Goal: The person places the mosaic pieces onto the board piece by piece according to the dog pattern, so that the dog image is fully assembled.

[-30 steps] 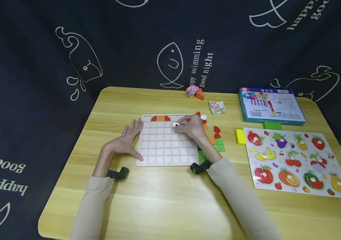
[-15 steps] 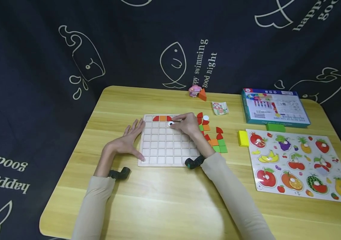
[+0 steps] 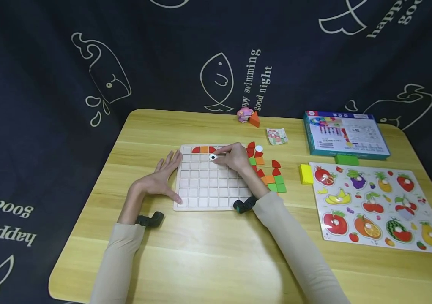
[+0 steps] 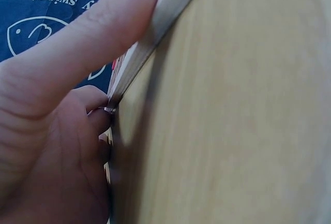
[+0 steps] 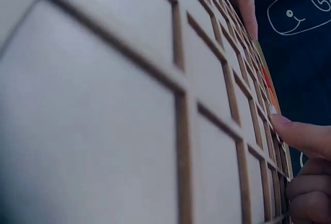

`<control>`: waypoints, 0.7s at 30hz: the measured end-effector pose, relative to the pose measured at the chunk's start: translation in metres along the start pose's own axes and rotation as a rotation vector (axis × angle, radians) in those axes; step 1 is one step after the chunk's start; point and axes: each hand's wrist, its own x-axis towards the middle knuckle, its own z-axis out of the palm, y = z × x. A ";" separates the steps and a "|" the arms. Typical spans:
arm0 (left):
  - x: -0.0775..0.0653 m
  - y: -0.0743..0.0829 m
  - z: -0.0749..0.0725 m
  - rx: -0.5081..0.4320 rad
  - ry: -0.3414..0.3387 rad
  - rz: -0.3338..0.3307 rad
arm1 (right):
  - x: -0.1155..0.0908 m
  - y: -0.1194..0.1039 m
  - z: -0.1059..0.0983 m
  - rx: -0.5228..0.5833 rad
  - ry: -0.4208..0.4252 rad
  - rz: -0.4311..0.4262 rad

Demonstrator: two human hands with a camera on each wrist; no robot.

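A wooden grid board [image 3: 193, 202] with square cells lies on the table. In its far row sit an orange square tile [image 3: 204, 149] and two red quarter-round tiles, one on each side of it. My right hand [image 3: 236, 159] pinches a white disc with a black dot [image 3: 213, 157] over the second row, just below the right red tile. Spread along the board's left edge, my left hand [image 3: 157, 182] touches it, the thumb [image 4: 98, 32] over the rim near the front corner in the left wrist view.
Loose red, green and orange tiles [image 3: 279, 181] and a white disc [image 3: 259, 148] lie right of the board. Farther right are a yellow block [image 3: 306, 174], a fruit puzzle board [image 3: 381, 211] and a blue box [image 3: 347, 135]. A patterned card [image 3: 277, 136] lies behind.
My right hand has moved left over the board with the white disc, from right of the red tile to below it. My left hand stays at the board's edge.
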 end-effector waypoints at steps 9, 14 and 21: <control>0.001 0.001 -0.001 0.010 0.005 -0.002 | -0.026 0.009 -0.052 0.068 -0.032 0.011; 0.002 0.000 -0.001 0.015 0.006 0.001 | -0.047 0.035 -0.099 0.018 0.080 0.069; 0.003 0.001 0.000 0.024 -0.002 -0.014 | -0.056 0.067 -0.125 -0.054 0.165 0.133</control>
